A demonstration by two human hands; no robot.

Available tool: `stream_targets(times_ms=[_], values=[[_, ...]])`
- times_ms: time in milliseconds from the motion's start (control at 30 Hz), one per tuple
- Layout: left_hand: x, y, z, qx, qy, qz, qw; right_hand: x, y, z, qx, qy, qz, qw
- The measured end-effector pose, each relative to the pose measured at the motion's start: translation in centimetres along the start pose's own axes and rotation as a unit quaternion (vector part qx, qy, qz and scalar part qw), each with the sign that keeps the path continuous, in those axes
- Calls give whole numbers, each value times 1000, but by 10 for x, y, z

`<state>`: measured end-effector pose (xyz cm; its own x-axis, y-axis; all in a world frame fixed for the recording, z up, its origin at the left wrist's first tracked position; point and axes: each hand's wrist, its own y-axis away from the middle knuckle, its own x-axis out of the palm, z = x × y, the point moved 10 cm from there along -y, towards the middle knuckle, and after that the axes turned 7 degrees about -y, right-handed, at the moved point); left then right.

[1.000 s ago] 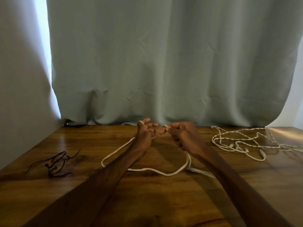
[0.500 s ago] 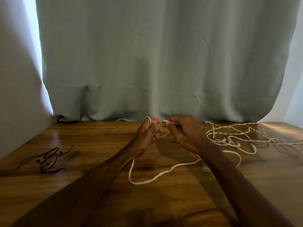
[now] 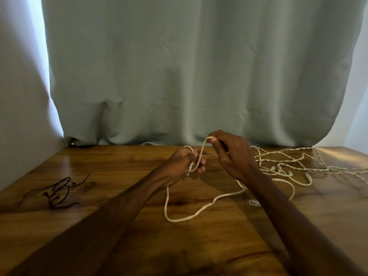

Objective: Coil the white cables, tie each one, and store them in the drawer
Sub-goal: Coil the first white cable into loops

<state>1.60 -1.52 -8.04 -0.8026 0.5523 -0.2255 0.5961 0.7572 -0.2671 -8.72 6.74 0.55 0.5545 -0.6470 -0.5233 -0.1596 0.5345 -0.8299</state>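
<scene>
Polished wooden table [image 3: 119,166] meets a pale green curtain [image 3: 199,66]. The left hand [image 3: 185,162] curls round a white cable [image 3: 165,204]; the right hand [image 3: 233,156], just beside and higher, pinches a raised loop of it. Slack trails on the wood below both wrists. More tangled white cables [image 3: 298,162] lie right of the right hand, a dark cord [image 3: 57,192] well left of the left.

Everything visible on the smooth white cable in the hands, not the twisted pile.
The smooth white cable is thin, round and flexible, plastic-looking, and untied. The left hand grips one part, with a turn over its fingers. The right hand pinches a raised bend just above. The rest trails slack in a loose loop on the brown wooden table, passing under the right forearm. Its ends are not clearly visible.
</scene>
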Motion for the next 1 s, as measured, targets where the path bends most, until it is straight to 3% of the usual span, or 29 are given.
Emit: stream_targets(times_ms=[200, 333, 533, 700, 833, 1000], values=[[-6, -1, 4, -43, 24, -12, 999, 11, 2, 15, -14, -36, 37, 999], [3, -2, -1, -65, 47, 17, 997, 4, 0, 18, -31, -5, -13, 999], [40, 4, -13, -63, 93, 158, 981, -4, 2, -7, -5, 12, -29, 1000], [48, 4, -35, -41, 236, 220, 946, 22, 13, -33, 73, -42, 54, 995], [30, -4, -30, -31, 306, 154, 939, 63, 27, -25, 108, -47, 151, 981], [-10, -14, -19, -1, 356, 10, 935, 98, 34, -4, 72, 33, 255, 964]])
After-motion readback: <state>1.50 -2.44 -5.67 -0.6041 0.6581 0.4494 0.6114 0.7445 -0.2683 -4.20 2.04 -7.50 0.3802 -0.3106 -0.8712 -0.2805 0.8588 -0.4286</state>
